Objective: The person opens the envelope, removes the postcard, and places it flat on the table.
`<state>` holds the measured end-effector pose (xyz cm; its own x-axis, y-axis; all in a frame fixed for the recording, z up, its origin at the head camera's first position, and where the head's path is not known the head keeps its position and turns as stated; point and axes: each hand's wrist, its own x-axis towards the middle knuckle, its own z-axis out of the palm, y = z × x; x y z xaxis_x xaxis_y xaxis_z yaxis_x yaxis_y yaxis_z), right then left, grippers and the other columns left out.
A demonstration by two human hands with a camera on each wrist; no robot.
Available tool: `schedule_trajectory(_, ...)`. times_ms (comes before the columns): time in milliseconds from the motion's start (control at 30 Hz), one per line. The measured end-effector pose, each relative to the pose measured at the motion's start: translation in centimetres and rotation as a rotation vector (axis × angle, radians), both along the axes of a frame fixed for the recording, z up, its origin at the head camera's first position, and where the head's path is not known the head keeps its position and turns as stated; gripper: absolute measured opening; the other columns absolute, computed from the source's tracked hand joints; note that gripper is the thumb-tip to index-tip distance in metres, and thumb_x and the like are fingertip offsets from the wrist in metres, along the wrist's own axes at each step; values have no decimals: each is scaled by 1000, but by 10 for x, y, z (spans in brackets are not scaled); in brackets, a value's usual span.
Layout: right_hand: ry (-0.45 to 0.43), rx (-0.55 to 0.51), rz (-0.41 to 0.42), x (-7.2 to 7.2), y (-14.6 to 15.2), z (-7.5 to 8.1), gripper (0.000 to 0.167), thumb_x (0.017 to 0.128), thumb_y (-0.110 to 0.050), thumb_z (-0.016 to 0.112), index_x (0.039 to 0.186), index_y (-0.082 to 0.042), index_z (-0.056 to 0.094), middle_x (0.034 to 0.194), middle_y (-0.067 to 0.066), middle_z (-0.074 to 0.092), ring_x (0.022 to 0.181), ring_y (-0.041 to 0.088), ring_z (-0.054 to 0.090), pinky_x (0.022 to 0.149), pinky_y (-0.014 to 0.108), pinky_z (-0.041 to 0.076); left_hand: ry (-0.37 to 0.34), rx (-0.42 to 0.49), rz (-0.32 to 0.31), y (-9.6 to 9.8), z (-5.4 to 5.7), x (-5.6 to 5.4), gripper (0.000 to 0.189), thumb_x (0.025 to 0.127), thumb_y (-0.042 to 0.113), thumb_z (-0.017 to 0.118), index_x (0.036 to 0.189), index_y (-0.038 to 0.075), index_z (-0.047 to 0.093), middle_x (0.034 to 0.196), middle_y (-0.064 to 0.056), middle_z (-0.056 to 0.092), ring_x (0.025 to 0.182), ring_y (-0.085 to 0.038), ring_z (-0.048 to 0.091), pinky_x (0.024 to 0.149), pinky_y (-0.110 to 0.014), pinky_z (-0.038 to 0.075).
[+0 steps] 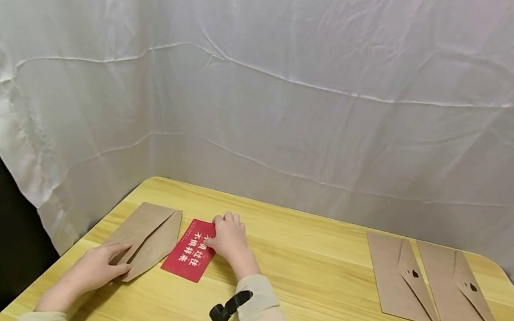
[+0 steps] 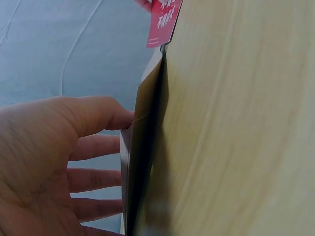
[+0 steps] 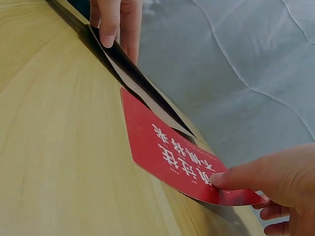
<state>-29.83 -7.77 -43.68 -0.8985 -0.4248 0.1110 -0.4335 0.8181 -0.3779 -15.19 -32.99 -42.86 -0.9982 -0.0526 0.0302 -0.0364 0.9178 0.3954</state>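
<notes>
A brown paper envelope [image 1: 153,248] lies at the table's left side, its mouth gaping in the right wrist view. My left hand [image 1: 96,268] holds its near end, with the thumb [image 2: 110,115] at the edge of the opening and the fingers spread along the paper. Beside it is a red card [image 1: 187,254] printed with white Chinese characters. My right hand [image 1: 230,239] pinches the card's far right corner, thumb on the printed face and fingers beneath. In the right wrist view the card [image 3: 147,132] bends slightly and its far end overlaps the envelope's mouth [image 3: 147,93].
Two more brown envelopes, one [image 1: 388,275] left of the other [image 1: 444,285], lie side by side at the right of the wooden table [image 1: 299,271]. Each bears a small black mark on its flap. A pale curtain [image 1: 265,116] hangs behind the table and along its left side.
</notes>
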Motion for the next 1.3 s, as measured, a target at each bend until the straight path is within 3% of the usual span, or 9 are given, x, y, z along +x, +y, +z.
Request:
schedule_trajectory(633,-27,32,22,3,2,1,51,81,-37,78,122,-10,63,113,6,53,106,21,43,97,40,41,-11,-9,-7,-1,-2,-1,54,88,27,68,134,1,57,132,-30,56,125,-53,48,99,-62,43)
schedule_trajectory(1300,-45,41,27,6,1,-2,57,84,-40,75,130,-10,60,118,8,53,111,23,44,98,39,40,-38,-12,-21,0,-2,-2,56,86,28,70,133,1,58,135,-37,49,126,-57,44,99,-64,41)
